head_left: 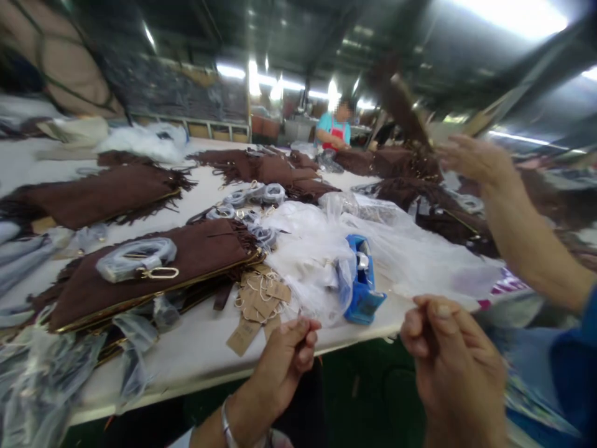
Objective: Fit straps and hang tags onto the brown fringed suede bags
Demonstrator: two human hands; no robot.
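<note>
In the head view, the left hand (285, 353) at lower centre and right hand (456, 358) at lower right press thumb to fingers; I cannot tell whether anything thin is pinched. Cardboard tags (256, 303) and a blue tape dispenser (360, 302) lie centre-frame near the table's edge, probably for easy reach.
</note>
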